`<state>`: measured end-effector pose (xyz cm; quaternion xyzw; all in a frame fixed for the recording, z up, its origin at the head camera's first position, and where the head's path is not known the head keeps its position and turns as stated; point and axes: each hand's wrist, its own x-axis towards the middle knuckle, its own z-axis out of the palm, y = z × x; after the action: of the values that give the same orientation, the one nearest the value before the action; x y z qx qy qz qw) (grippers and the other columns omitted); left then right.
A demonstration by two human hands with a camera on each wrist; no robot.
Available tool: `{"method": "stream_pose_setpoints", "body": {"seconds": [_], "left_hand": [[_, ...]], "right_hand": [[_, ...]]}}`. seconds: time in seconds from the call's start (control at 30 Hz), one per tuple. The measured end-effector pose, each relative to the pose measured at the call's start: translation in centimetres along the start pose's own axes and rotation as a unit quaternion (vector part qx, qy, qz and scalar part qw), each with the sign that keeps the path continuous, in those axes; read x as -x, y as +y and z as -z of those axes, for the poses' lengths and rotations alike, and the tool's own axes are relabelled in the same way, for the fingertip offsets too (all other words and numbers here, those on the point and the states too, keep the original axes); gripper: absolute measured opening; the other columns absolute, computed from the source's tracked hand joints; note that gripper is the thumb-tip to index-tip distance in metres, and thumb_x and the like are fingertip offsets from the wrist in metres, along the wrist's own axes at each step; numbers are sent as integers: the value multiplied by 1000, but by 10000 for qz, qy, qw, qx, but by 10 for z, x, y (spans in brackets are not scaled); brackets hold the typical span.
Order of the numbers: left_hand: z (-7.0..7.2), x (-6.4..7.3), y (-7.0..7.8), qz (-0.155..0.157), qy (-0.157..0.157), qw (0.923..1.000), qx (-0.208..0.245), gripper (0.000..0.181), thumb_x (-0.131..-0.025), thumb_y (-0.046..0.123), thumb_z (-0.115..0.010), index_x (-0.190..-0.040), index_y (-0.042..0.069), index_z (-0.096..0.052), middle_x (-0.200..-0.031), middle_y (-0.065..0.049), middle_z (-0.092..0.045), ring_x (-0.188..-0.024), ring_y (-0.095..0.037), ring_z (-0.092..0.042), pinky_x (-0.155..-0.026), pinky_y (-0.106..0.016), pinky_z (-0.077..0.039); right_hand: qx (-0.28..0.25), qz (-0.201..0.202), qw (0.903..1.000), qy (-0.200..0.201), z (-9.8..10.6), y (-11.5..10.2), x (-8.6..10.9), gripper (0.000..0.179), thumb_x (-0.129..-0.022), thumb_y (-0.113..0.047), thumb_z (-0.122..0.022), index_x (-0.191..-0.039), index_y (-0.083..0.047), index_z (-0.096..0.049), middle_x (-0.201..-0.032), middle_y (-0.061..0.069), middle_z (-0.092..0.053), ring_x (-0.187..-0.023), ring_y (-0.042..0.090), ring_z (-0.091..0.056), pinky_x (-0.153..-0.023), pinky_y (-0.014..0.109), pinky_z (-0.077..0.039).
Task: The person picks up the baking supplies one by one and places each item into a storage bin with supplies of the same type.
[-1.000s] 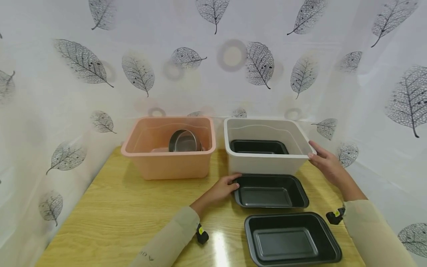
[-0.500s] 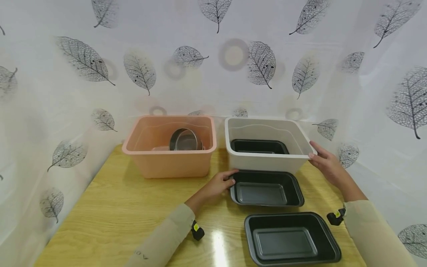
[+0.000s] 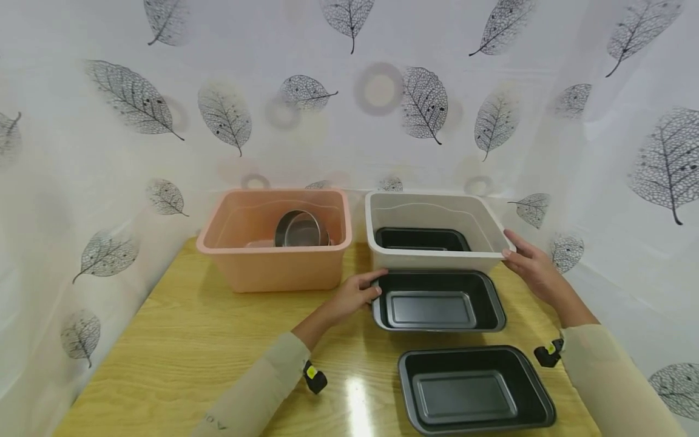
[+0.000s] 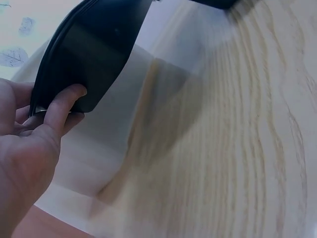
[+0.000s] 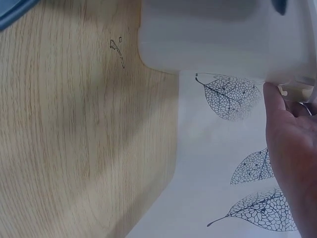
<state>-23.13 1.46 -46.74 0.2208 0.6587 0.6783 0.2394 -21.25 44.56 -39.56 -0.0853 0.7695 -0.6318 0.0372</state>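
My left hand (image 3: 352,297) pinches the left end of a black loaf pan (image 3: 431,308), its thumb on the outer wall in the left wrist view. That pan is raised off the table, in front of a white plastic bin (image 3: 437,262). My right hand (image 3: 537,272) grips the bin's front right corner by the rim, with the fingertips partly hidden in the right wrist view. Inside the bin lies another black loaf pan (image 3: 420,238). A third loaf pan (image 3: 475,388) rests on the table nearer to me.
A pink bin (image 3: 278,270) stands left of the white one, with round metal tins (image 3: 303,230) tilted inside. Both bins are near the back of the wooden table (image 3: 218,340). A leaf-patterned curtain (image 3: 338,139) hangs behind and at the sides.
My left hand has raised the loaf pan and moved it toward the white bin, now covering more of the bin's front. The right hand keeps its grip on the rim.
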Motion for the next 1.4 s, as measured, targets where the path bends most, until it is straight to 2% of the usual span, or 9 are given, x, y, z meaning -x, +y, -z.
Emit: {"method": "stream_pose_setpoints", "body": {"seconds": [0.23, 0.43, 0.57, 0.77, 0.93, 1.03, 1.23, 1.3, 1.4], "left_hand": [[4, 8, 18, -69, -93, 9999, -65, 50, -105, 10, -53, -154, 13, -44, -152, -20, -45, -102, -16, -60, -73, -28, -60], [12, 14, 39, -316, -211, 9991, -167, 50, -105, 11, -54, -154, 12, -44, -139, -25, -55, -101, -17, -65, -78, -32, -63], [18, 16, 56, -452, -116, 9987, -203, 50, -104, 10, -55, -153, 13, -45, -129, -20, -59, -94, -15, -65, -75, -30, -62], [24, 15, 80, -492, -59, 9974, -515, 50, -105, 12, -54, -154, 16, -44, -118, -7, -54, -92, -12, -56, -76, -28, -59], [26, 12, 93, -441, -43, 9982, -407, 51, -105, 12, -54, -155, 16, -43, -110, -2, -50, -85, -13, -50, -74, -27, -57], [27, 9, 101, -508, -47, 9982, -326, 51, -105, 11, -54, -155, 16, -43, -122, -1, -52, -91, -13, -55, -77, -28, -59], [33, -1, 114, -617, -26, 9970, -460, 50, -105, 14, -55, -153, 22, -45, -129, -7, -56, -100, -16, -60, -83, -29, -61], [36, -7, 118, -638, 41, 9966, -524, 50, -105, 14, -55, -153, 22, -46, -147, -7, -52, -105, -17, -61, -84, -31, -61], [41, -18, 124, -656, 169, 9958, -613, 50, -105, 14, -55, -153, 21, -45, -154, -10, -46, -101, -17, -58, -84, -35, -60]], "right_hand": [[-60, -25, 10000, 47, -1, -1, -1, 71, -108, -16, -48, -162, -5, -3, -166, 26, 7, -129, -9, -48, -99, 8, -46], [-175, -9, 9998, 83, -1, -2, 0, 72, -107, -14, -48, -161, -3, -2, -165, 28, 8, -119, -15, -52, -97, 7, -46], [-259, 70, 9996, 49, 0, -2, 0, 71, -107, -12, -48, -161, -2, -2, -165, 30, 8, -116, -16, -54, -96, 7, -47], [-122, 164, 9998, -46, 1, 0, 0, 69, -108, -12, -45, -161, -2, -2, -165, 28, 6, -118, -16, -52, -95, 5, -47], [-174, 202, 9996, -83, 2, 2, 2, 68, -109, -12, -43, -161, -3, -1, -169, 18, 3, -117, -16, -52, -94, 5, -47], [-12, 115, 9999, -17, 2, 2, 2, 68, -109, -15, -45, -162, -8, -3, -170, 11, -3, -116, -17, -52, -93, 6, -48], [229, 67, 9997, 82, 2, 3, 2, 65, -108, -17, -46, -163, -14, -10, -169, 5, -17, -118, -13, -53, -93, 9, -50], [193, 103, 9997, 78, 2, 3, 1, 65, -108, -15, -46, -163, -12, -11, -169, 6, -16, -120, -13, -52, -94, 9, -49], [-17, 200, 9998, -4, 1, 2, 0, 67, -108, -11, -46, -162, -6, -7, -170, 14, -5, -119, -13, -54, -97, 9, -49]]}}
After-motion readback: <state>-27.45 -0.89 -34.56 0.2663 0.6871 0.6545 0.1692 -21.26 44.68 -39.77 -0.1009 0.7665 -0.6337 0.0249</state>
